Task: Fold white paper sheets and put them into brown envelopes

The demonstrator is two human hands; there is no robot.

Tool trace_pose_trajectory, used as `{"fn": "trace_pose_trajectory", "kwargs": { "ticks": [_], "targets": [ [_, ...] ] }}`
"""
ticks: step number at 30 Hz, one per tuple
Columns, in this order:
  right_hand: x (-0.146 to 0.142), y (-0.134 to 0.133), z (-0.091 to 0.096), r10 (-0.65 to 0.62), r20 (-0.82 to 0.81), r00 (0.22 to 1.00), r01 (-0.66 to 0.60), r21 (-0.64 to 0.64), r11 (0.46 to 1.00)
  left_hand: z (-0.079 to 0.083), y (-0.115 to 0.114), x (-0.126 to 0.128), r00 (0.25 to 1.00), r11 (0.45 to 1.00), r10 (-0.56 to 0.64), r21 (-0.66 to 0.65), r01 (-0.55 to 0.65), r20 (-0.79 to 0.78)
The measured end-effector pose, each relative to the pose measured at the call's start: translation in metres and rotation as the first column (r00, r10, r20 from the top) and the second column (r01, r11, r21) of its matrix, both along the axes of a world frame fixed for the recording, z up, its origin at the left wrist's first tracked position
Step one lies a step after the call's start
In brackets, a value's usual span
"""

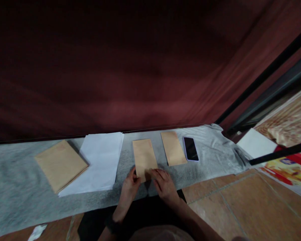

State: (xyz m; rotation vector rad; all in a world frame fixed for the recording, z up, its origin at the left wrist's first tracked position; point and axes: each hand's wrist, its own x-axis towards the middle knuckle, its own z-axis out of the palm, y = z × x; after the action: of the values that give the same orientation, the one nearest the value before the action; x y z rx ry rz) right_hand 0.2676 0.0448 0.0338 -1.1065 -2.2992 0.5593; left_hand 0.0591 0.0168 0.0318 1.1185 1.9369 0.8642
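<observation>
A brown paper envelope (144, 154) lies on the grey cloth in front of me, its long side pointing away. At its near left corner, my left hand (130, 187) grips the edge between thumb and fingers. My right hand (165, 185) rests its stretched fingers over the near right end of that envelope, with the thumb apart from them. To the right lies a second brown envelope (174, 149), touched by neither hand. What the fingertips do at the near edge is partly in shadow.
Grey cloth (210, 150) covers the narrow table. Left of my hands, a stack of brown envelopes (61, 164) overlaps a pile of white paper (101, 160). A phone (191, 149) lies right. Behind hangs a dark red curtain (140, 83); a black pole (263, 72) and printed box (291, 169) stand right.
</observation>
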Motion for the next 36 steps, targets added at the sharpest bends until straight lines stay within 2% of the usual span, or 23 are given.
{"fn": "trace_pose_trajectory", "kwargs": {
  "ticks": [2,5,7,9,12,17,21,25,28,36],
  "targets": [
    [-0.001,-0.002,-0.002,0.092,0.125,0.988,-0.105,0.100,0.989,0.001,-0.003,0.000,0.985,1.000,-0.010,0.022,0.014,-0.175],
    [-0.002,-0.005,-0.006,0.098,0.203,0.974,-0.134,0.170,0.976,0.004,0.002,0.003,0.907,0.984,-0.007,0.158,0.081,-0.420],
    [-0.002,-0.006,-0.007,0.098,0.216,0.972,-0.137,0.173,0.975,0.004,0.013,0.008,0.849,0.941,-0.069,0.248,0.230,-0.524],
    [-0.001,-0.006,-0.007,0.110,0.215,0.970,-0.146,0.160,0.976,0.001,0.032,0.014,0.786,0.878,-0.160,0.277,0.389,-0.597],
    [-0.001,-0.005,-0.004,0.109,0.203,0.973,-0.139,0.144,0.980,-0.005,0.067,0.019,0.696,0.831,-0.247,0.223,0.510,-0.674],
    [-0.004,-0.006,-0.002,0.086,0.195,0.977,-0.112,0.123,0.986,-0.009,0.124,0.018,0.601,0.827,-0.307,0.105,0.552,-0.737],
    [-0.005,-0.006,-0.002,0.086,0.218,0.972,-0.112,0.110,0.988,-0.007,0.151,0.017,0.577,0.828,-0.324,0.070,0.557,-0.750],
    [-0.004,-0.005,-0.005,0.088,0.211,0.974,-0.115,0.121,0.986,-0.012,0.144,0.014,0.575,0.794,-0.342,0.098,0.599,-0.743],
    [-0.004,-0.005,-0.007,0.081,0.185,0.979,-0.106,0.126,0.986,-0.016,0.123,0.011,0.576,0.751,-0.361,0.139,0.646,-0.733],
    [-0.007,-0.005,-0.012,0.057,0.116,0.992,-0.066,0.077,0.995,-0.017,0.067,0.009,0.540,0.702,-0.422,0.114,0.703,-0.728]
  ]
}}
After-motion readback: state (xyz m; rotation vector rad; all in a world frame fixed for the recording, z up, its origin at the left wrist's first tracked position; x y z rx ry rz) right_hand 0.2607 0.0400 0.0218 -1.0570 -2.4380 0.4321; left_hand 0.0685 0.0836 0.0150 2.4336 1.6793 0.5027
